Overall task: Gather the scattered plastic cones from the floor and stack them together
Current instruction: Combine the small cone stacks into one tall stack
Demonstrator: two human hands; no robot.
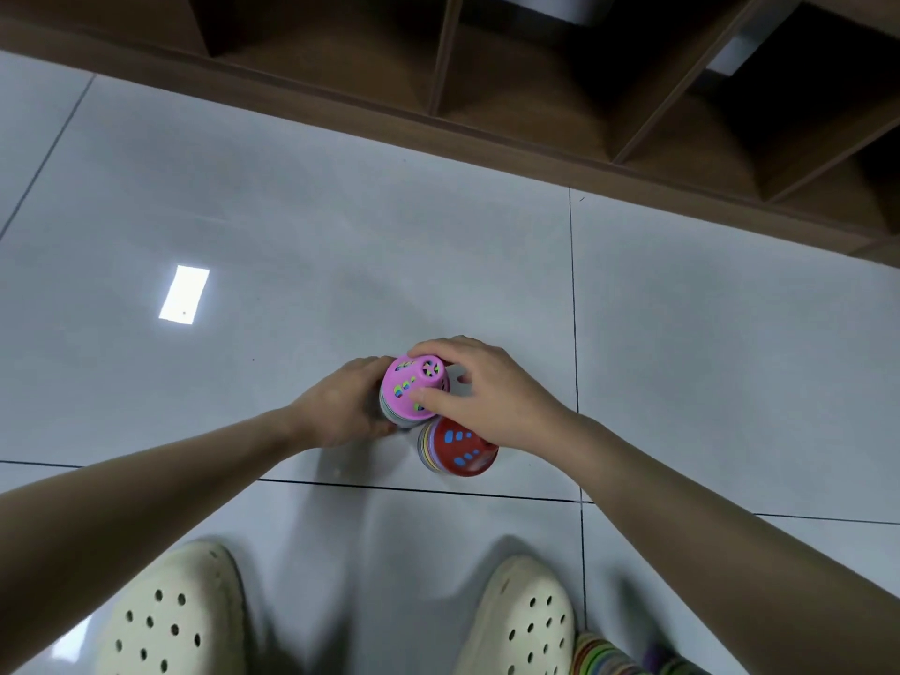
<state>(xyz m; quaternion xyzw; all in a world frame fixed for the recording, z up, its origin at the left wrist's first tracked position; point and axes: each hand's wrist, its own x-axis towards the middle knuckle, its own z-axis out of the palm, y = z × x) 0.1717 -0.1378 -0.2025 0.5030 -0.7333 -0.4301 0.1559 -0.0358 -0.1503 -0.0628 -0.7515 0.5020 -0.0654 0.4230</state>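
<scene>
A stack of perforated plastic cones topped by a pink cone stands on the tiled floor at the centre. My left hand wraps around the lower left side of this stack. My right hand grips the pink top cone, thumb on its near side and fingers over its far side. Right beside it, nearer to me, stands a second stack topped by a red cone, partly under my right wrist. More stacked multicoloured cones lie at the bottom edge, by my right shoe.
A brown wooden shelf unit with open compartments runs along the far side of the floor. My two cream perforated clogs stand at the bottom. Grey glossy tiles stretch to the left.
</scene>
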